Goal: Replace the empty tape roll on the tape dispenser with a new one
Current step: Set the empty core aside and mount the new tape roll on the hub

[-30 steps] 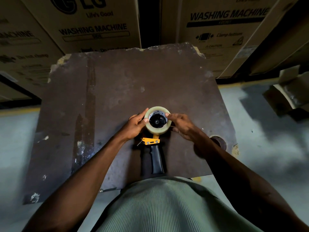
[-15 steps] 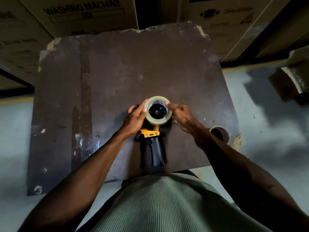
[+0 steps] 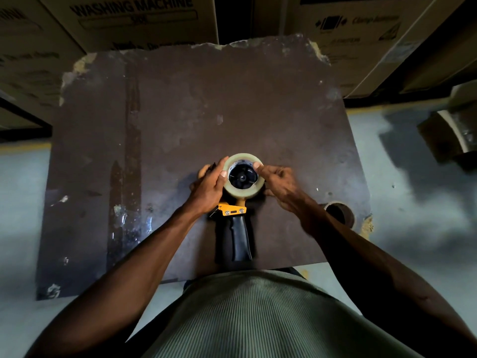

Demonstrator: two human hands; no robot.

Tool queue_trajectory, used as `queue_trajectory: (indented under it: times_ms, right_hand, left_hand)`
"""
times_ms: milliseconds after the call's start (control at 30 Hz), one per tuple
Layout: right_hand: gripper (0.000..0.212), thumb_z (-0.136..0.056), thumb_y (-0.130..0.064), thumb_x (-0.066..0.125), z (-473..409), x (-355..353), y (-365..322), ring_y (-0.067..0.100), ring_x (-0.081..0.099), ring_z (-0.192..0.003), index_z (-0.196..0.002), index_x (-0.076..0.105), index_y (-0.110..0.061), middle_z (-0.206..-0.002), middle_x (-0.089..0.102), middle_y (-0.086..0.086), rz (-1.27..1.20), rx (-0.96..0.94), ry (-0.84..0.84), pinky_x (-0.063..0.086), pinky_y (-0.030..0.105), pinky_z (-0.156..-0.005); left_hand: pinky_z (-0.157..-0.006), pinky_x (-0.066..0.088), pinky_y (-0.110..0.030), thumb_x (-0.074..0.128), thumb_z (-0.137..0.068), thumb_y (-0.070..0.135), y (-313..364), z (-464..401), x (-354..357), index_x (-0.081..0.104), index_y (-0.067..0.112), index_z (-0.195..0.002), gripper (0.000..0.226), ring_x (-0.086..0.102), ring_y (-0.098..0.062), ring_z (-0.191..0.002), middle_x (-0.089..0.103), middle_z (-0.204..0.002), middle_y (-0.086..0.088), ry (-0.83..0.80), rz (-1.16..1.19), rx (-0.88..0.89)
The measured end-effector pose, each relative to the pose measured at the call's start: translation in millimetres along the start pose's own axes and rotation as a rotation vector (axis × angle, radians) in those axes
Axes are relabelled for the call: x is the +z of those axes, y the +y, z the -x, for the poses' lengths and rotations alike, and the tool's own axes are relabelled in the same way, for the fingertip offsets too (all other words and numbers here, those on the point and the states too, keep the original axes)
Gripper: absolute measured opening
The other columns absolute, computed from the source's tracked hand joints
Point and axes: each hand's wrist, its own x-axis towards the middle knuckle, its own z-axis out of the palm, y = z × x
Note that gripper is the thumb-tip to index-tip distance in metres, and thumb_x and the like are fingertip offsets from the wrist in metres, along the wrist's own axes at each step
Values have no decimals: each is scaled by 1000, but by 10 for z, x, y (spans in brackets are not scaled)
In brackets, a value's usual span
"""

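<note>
A tape dispenser (image 3: 236,232) with a black handle and an orange bracket lies on the dark brown board (image 3: 206,104), its handle pointing toward me. A clear tape roll (image 3: 242,192) sits over the dispenser's black hub. My left hand (image 3: 207,188) grips the roll's left side, thumb on its rim. My right hand (image 3: 280,183) pinches the roll's right rim with thumb and fingertips. An empty brown cardboard core (image 3: 339,215) lies on the board at the right, partly hidden behind my right forearm.
Large washing machine cartons (image 3: 134,16) stand behind the board. A torn cardboard piece (image 3: 449,135) lies on the grey floor at the right. The board's front edge is close to my body, and its corners are chipped.
The camera has tilted down slightly, so everything sits lower in view. Both hands stay on the tape roll over the hub, with my left thumb now higher on the rim.
</note>
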Motion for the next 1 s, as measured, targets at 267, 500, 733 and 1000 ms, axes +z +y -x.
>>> queue_trajectory:
  times_ms: [267,500,733,1000]
  right_hand:
    - [27,-97,-33,67,34,-4,-29,28,57,-87,-90,73,-7,-93,63,20,-20,-6,-60,48,38,-76]
    - [19,-95,-26,70,21,-242,-152,18,64,-97,-111,70,-16,-105,69,8,100,66,-156,54,38,-91]
    - [13,-94,-15,71,-102,-384,-174,8,70,-91,-107,71,-17,-91,76,-4,117,72,-213,59,27,-82]
    - [24,-98,-19,66,-172,-378,-196,3,69,-85,-119,70,-10,-94,73,-3,150,66,-227,56,24,-79]
  left_hand:
    - [-119,17,-53,31,-106,40,-23,29,24,25,45,-152,47,18,-25,-149,27,-157,-14,-13,-38,-25]
    - [-120,27,-51,46,-103,30,-95,-93,-115,24,40,-154,56,35,-23,-141,45,-150,-2,-148,125,107]
    - [-121,29,-45,59,-98,30,-104,-136,-286,26,39,-153,64,40,-30,-139,49,-143,-19,-306,106,124]
    - [-116,34,-44,53,-101,33,-62,-193,-289,24,34,-155,61,47,-37,-124,56,-105,-15,-270,23,146]
